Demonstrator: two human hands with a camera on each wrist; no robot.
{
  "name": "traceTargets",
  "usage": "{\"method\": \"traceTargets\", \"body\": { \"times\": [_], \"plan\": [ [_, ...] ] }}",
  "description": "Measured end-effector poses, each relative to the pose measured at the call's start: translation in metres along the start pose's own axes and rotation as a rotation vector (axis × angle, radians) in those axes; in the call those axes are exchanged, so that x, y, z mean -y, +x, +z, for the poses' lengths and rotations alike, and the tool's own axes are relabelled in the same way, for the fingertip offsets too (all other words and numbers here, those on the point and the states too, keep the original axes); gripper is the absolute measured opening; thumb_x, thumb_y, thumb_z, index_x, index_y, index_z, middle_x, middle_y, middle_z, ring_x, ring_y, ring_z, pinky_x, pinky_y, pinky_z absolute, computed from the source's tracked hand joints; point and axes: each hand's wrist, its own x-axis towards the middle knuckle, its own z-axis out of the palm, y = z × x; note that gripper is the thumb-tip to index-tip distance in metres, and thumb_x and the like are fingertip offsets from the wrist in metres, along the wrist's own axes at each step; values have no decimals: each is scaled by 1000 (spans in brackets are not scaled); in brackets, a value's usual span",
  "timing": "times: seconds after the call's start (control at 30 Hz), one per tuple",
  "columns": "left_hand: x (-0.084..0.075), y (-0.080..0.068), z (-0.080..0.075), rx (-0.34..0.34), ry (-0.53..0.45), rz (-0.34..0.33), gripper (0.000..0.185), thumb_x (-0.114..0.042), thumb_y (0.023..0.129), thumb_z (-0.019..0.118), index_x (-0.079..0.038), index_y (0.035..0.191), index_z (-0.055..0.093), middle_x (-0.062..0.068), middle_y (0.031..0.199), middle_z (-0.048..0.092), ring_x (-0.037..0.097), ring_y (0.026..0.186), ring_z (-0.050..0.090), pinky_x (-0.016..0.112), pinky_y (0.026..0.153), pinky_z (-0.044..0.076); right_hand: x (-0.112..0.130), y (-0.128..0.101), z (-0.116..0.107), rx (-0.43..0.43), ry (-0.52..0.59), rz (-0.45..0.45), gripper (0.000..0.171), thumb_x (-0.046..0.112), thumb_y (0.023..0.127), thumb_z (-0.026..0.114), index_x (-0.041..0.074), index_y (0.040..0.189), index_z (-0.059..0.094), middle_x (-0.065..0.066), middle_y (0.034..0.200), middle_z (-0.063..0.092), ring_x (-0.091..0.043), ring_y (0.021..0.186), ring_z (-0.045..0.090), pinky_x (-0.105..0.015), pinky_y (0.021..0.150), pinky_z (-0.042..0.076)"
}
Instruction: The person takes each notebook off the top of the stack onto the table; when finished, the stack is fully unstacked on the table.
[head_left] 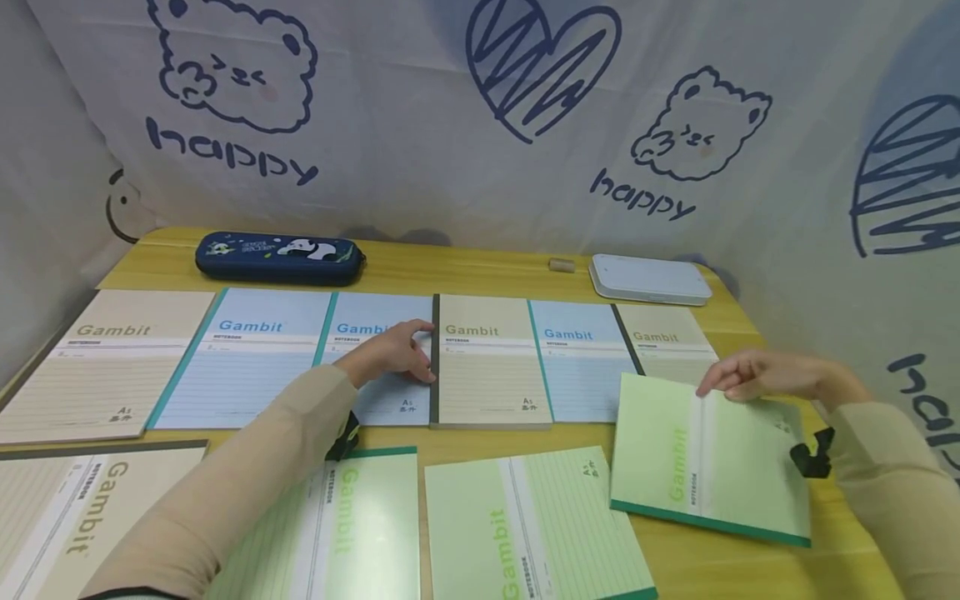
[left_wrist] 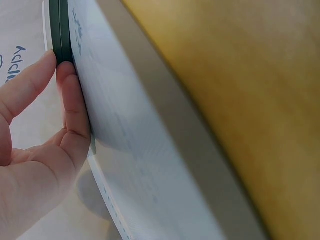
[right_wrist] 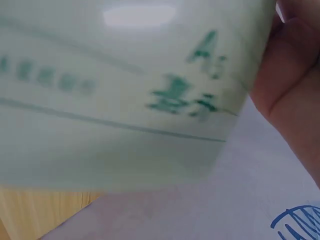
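My left hand point(head_left: 397, 348) reaches over a blue notebook point(head_left: 367, 392) in the back row. Its fingertips touch the dark spine of the tan notebook point(head_left: 491, 371) beside it. In the left wrist view, thumb and finger meet that dark spine point(left_wrist: 60, 30). On the right, my hand point(head_left: 772, 375) grips a green notebook point(head_left: 735, 475) by its far edge. That notebook tilts, its green spine toward me, and overlaps the corner of another green notebook point(head_left: 532, 525). The right wrist view shows its cover point(right_wrist: 125, 100) close up, with the hand at its edge.
More blue and tan notebooks point(head_left: 105, 367) lie side by side in the back row. In front lie a tan one point(head_left: 75, 517) and a green one point(head_left: 367, 533). Behind stand a panda pencil case point(head_left: 277, 258), a small brown block point(head_left: 561, 265) and a white case point(head_left: 648, 279) near a printed curtain point(head_left: 390, 100).
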Motion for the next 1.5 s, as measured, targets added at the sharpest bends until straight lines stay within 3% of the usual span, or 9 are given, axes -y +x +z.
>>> {"method": "traceTargets", "body": {
  "times": [0.2,0.47,0.6,0.73,0.83,1.03,1.2,1.5],
  "plan": [
    [0,0,-1,-2,2,-19,84,1,71,72,-12,140,26,11,87,55,19,67,53,29,66,40,-3,4,0,101,23,-4,26,-6,91,38,-7,111,53,-18,96,63,-12,85,57,-25,77,44],
    [1,1,0,-2,6,5,85,0,70,73,-10,140,25,11,88,55,19,67,54,28,65,41,-8,16,7,138,22,144,22,-1,89,46,-7,108,57,-21,97,63,-14,83,58,-23,74,45],
    [0,2,0,1,9,2,85,1,70,73,-10,140,25,11,88,55,19,68,54,29,65,40,-10,20,10,144,45,205,22,-2,87,49,-7,107,57,-15,91,64,-11,79,55,-20,72,43],
    [0,1,0,-1,7,-2,85,1,70,72,-10,140,25,11,88,54,19,67,54,28,65,41,-10,24,16,138,32,259,22,-3,85,51,-5,106,58,-4,80,62,-7,69,50,-18,62,39],
    [0,0,0,-2,-5,17,85,3,70,72,-8,140,25,11,86,55,18,65,55,28,63,42,-10,28,20,152,16,274,22,-5,84,51,-6,105,59,-1,78,62,-6,64,47,-17,55,34],
    [2,0,1,2,-21,42,85,5,69,72,-6,140,25,11,82,55,17,61,55,27,60,44,-10,38,26,182,0,254,24,-11,81,49,-6,103,59,-7,85,66,-7,65,49,-16,52,32],
    [2,0,1,1,-20,35,85,4,69,72,-7,140,25,11,83,55,17,62,55,28,61,43,-11,45,29,187,16,209,25,-15,77,48,-14,101,55,-6,82,65,-5,61,46,-16,50,28],
    [2,1,0,-1,-14,35,85,4,69,72,-7,140,25,11,83,56,17,62,55,28,61,43,-8,51,35,90,-50,254,23,-10,73,56,-6,95,62,3,72,52,-5,59,40,-17,49,29]
  ]
}}
